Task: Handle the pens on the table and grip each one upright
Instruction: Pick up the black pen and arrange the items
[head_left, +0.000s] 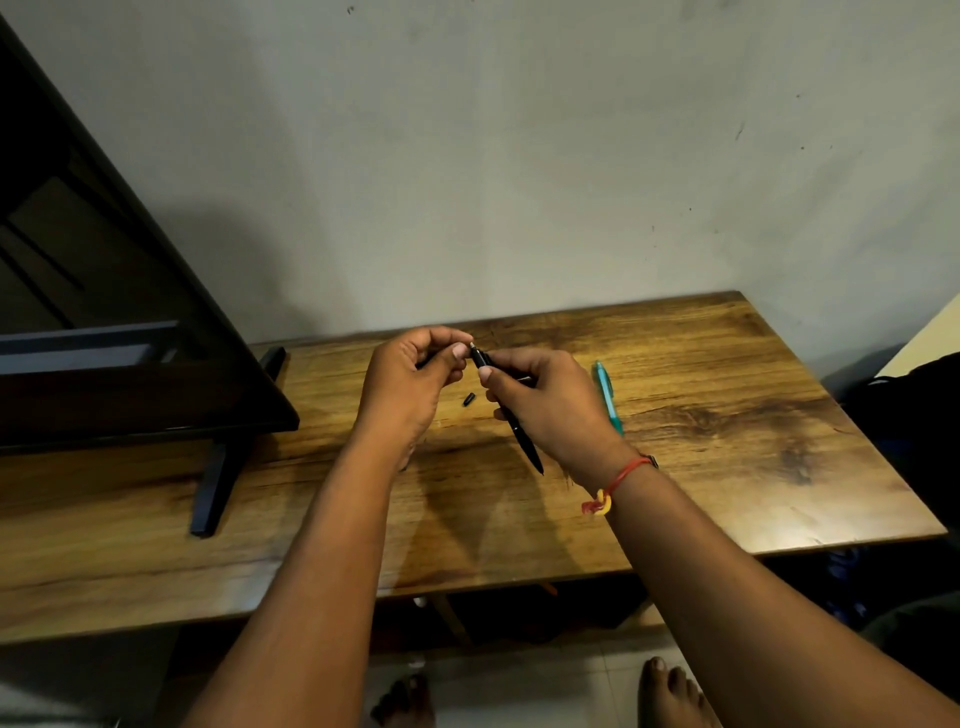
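A black pen (522, 436) is held tilted above the wooden table (701, 441), its silver end up and its long slim end pointing down toward me. My right hand (550, 400) grips its middle. My left hand (410, 379) has curled fingers, and its thumb and forefinger pinch the pen's upper end. A small black piece (469, 400) lies on the table just below the hands. A teal pen (608, 397) lies flat on the table right of my right hand, partly hidden by it.
A dark monitor (104, 312) on a black stand (218, 483) fills the table's left part. A grey wall stands behind the table. A dark bag (914, 405) sits off the right edge. My bare feet show on the floor below.
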